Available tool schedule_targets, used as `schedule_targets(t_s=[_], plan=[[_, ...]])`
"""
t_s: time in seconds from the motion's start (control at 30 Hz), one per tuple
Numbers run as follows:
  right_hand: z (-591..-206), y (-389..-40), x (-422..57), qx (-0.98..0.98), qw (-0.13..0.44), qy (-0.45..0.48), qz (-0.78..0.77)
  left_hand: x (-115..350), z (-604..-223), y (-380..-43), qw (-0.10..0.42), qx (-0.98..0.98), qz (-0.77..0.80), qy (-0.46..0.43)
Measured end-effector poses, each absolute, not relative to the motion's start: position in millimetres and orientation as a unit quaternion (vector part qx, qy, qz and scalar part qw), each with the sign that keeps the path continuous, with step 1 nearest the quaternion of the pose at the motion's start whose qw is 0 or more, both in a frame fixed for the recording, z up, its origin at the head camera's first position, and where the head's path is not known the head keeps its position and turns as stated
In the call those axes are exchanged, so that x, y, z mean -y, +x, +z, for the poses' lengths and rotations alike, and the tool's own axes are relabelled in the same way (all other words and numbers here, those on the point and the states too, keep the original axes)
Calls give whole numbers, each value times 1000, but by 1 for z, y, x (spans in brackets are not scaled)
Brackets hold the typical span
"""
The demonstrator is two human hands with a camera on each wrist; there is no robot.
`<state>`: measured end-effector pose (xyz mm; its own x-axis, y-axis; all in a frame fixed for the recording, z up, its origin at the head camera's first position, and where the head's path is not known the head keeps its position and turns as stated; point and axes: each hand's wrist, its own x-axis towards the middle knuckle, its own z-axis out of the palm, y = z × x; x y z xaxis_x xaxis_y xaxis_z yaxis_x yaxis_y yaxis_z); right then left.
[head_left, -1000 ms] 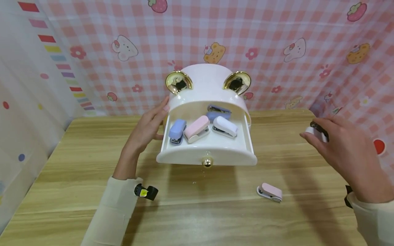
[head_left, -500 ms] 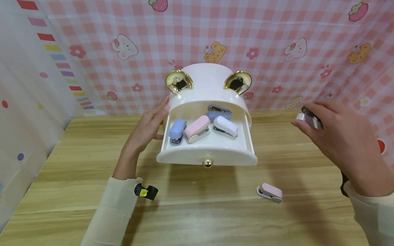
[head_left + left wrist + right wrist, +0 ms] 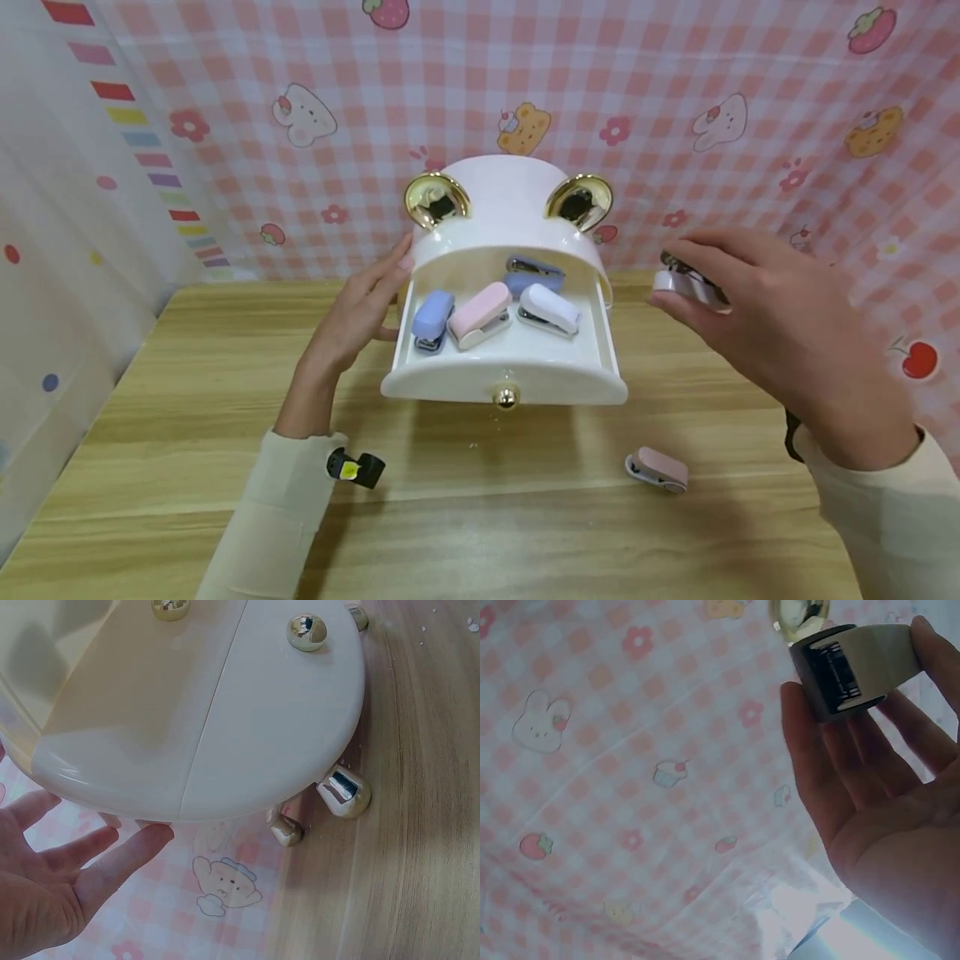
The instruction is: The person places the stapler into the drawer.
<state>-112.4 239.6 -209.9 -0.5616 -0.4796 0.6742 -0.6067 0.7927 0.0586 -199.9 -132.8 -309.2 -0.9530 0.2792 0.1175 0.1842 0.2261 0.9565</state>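
Observation:
My right hand [image 3: 787, 325] pinches a small white stapler [image 3: 688, 286] in the air, right of the white drawer box [image 3: 501, 204] with gold ears. In the right wrist view the thumb and fingers are on either side of the stapler [image 3: 877, 664]. The fairly straight fingers of my left hand [image 3: 356, 312] rest against the box's left side. Inside the pulled-out drawer [image 3: 442, 382] lie a blue stapler [image 3: 432, 317], a pink stapler [image 3: 482, 312], a white stapler [image 3: 550, 308] and, behind them, another blue stapler [image 3: 534, 277].
A pink stapler [image 3: 658, 469] lies on the wooden table [image 3: 525, 525], in front of the box to the right. The drawer has a gold knob [image 3: 506, 396]. Gold feet [image 3: 343, 793] hold the box up. A pink checked cloth [image 3: 360, 183] hangs behind it.
My right hand has carried the white stapler leftward, closer to the drawer box. The left hand and the staplers in the drawer have stayed where they were.

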Motion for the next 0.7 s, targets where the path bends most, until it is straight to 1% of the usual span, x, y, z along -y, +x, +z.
schedule_targets(t_s=[0.13,0.27,0.5,0.6,0.7], plan=[[-208,-118,-226,866,334,357,105,132,-310,-200,41,-782,604,148],[-208,-121,-216,860,321,381,106,132,-311,-200,42,-782,605,148],[-211,-125,-203,838,329,421,107,133,-312,-201,43,-782,604,147],[-211,-127,-198,834,311,443,103,134,-312,-201,43,-782,604,147],[-210,-131,-193,830,271,476,101,135,-311,-201,42,-781,606,145]])
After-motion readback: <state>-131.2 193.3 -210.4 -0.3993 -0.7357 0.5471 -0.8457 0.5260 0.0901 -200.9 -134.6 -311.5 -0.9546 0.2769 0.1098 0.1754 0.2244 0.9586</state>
